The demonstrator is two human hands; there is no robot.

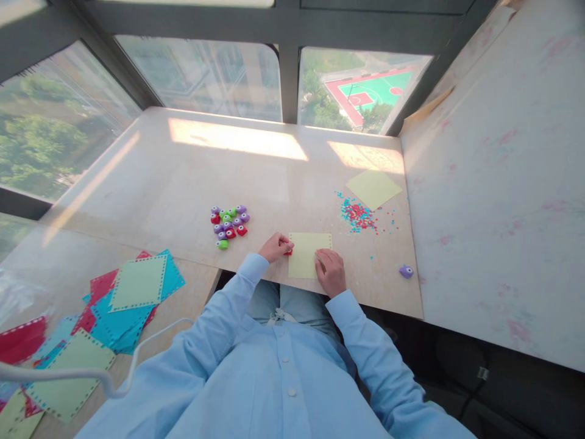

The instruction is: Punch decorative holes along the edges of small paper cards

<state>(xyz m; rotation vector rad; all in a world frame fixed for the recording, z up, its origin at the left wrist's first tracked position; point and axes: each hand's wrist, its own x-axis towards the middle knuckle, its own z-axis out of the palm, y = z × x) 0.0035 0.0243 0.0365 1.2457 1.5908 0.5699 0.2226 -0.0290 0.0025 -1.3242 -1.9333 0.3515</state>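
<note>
A square yellow paper sheet lies at the table's front edge, with small holes along its top and part of its sides. My left hand is closed on a small red hole punch at the sheet's left edge; the fingers hide most of the punch. Over the sheet's right side, my right hand holds the paper with bent fingers. Left of my hands stands a cluster of similar small punches in purple, green and red. One purple punch sits alone at the far right.
Red and blue paper bits are scattered right of the sheet, beside another yellow sheet. Punched sheets in red, blue and yellow pile up at the left. A white cable crosses the lower left. Windows border the table's back.
</note>
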